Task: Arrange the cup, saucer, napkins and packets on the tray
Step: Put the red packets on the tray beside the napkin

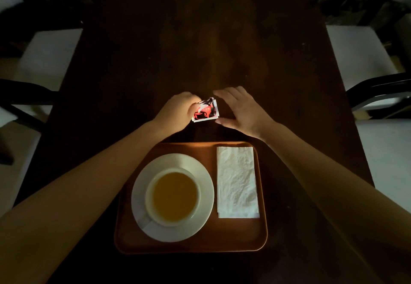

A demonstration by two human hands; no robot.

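An orange-brown tray (235,234) lies on the dark table near me. On its left part a white saucer (200,172) carries a white cup (173,197) filled with amber tea. Folded white napkins (236,182) lie along the tray's right side. Beyond the tray's far edge, a small stack of red, black and white packets (205,111) rests on the table. My left hand (178,112) pinches the packets' left edge. My right hand (241,111) hovers just right of them, fingers spread, thumb close to the stack's lower right corner.
The dark wooden table (200,39) stretches away ahead. Chairs with pale seats stand along both sides, two at left (49,59) and two at right (360,56). A black chair arm (378,88) juts in at right.
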